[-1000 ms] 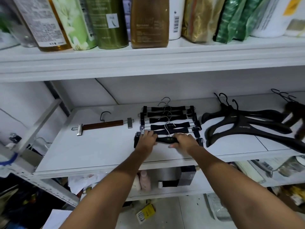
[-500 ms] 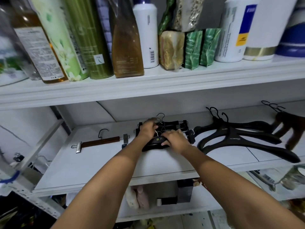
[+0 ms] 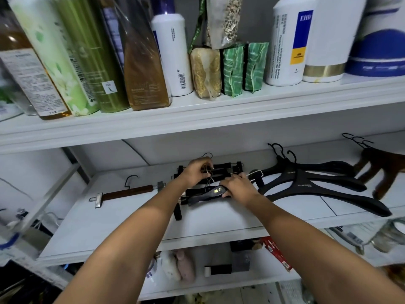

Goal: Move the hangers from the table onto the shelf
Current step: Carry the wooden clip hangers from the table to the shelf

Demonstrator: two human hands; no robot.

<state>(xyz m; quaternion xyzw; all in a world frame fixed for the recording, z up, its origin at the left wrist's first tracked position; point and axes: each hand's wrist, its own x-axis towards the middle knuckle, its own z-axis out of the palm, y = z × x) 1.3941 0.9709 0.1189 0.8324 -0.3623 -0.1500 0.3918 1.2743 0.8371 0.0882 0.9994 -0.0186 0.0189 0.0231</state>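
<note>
Middle white shelf [image 3: 122,233], centre of the frame: a bunch of black clip hangers with thin wire hooks [image 3: 221,170], lying in an untidy stack.

My left hand [image 3: 196,171], centre frame: fingers pinched around the wire hooks at the top of the stack.

My right hand [image 3: 237,186], just right of it: fingers curled over the right end of the front hanger, a black bar with a small gold mark [image 3: 210,194], which sits tilted, its left end low towards the shelf's front edge. One black clip [image 3: 178,212] hangs down at that low end.

Left of the stack, well apart: one dark brown wooden bar hanger with metal end clips and a black hook [image 3: 128,193], lying flat.

Right of the stack, close to my right hand: black broad-shouldered plastic hangers [image 3: 317,185], overlapped, hooks to the rear.

Far right edge: brown hangers [image 3: 381,165], blurred; I cannot count them with confidence.

Upper shelf [image 3: 197,119], top of the frame: bottles and foil packets standing upright in a row.
</note>
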